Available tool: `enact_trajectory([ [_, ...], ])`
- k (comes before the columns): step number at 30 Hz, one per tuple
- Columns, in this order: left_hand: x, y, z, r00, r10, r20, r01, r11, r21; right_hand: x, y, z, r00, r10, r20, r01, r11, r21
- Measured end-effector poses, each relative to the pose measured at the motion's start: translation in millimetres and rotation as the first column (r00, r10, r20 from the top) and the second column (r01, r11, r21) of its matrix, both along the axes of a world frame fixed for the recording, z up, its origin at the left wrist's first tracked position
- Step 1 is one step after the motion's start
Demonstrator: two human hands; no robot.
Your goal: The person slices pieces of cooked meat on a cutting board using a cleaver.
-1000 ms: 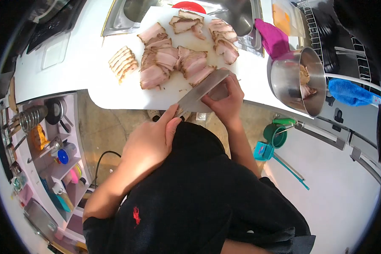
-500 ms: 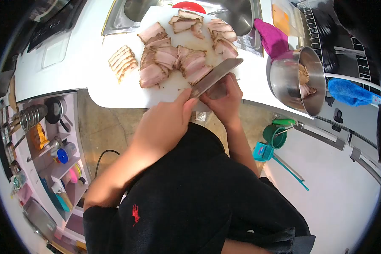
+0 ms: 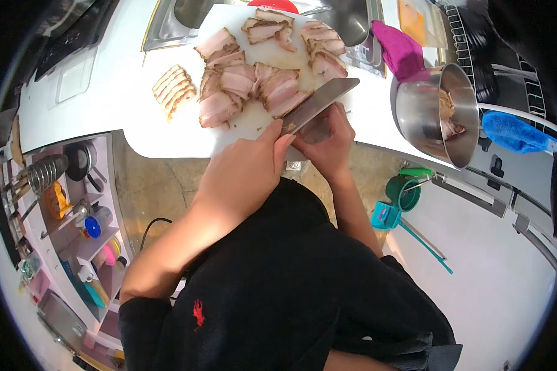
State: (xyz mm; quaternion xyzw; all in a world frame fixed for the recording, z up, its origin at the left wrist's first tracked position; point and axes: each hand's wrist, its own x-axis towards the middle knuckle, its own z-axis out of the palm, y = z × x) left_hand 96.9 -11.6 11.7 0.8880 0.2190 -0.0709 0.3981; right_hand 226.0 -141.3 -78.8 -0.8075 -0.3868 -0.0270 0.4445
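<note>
My left hand (image 3: 244,170) is closed round the handle end of a knife (image 3: 322,104), whose wide blade slants up to the right over the cutting board's near edge. Just right of it, my right hand (image 3: 331,139) has its fingers closed below the blade, around a greyish thing that the knife partly hides. Sliced meat (image 3: 235,80) lies in overlapping groups on the white cutting board (image 3: 167,139). The slices nearest the blade (image 3: 281,93) lie along its left side. A separate row of slices (image 3: 174,89) is at the left.
Behind the board is a steel sink (image 3: 353,21) with a red item (image 3: 273,6). To the right are a magenta cloth (image 3: 399,52), a steel pot (image 3: 418,111) holding meat, a blue cloth (image 3: 517,132) and a wire rack (image 3: 464,46). Shelves (image 3: 96,247) stand lower left.
The knife and my left hand have moved up and to the right, with the blade now reaching past my right hand. My right hand has barely moved. The meat groups look the same.
</note>
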Motion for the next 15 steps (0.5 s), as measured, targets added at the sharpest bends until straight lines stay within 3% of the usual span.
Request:
enact_trajectory([
  [3, -8, -2, -5, 0.999, 0.007, 0.034, -0.007, 1.0, 0.011, -2, 0, 1, 1.0, 0.006, -0.007, -0.006, 1.0, -0.008],
  [9, -41, -1, 11, 0.971, -0.006, -0.24, 0.029, 0.995, 0.093, -2, 0, 2, 0.996, 0.001, -0.086, 0.002, 0.999, 0.041],
  [12, -36, -3, 18, 0.966, -0.001, -0.26, 0.031, 0.993, 0.111, 0, -1, 1, 0.998, 0.022, -0.064, -0.021, 1.0, 0.022],
  [15, -22, -4, 7, 0.989, 0.005, -0.146, 0.014, 0.992, 0.128, 1, -2, 0, 0.999, 0.027, -0.028, -0.027, 1.0, 0.016],
])
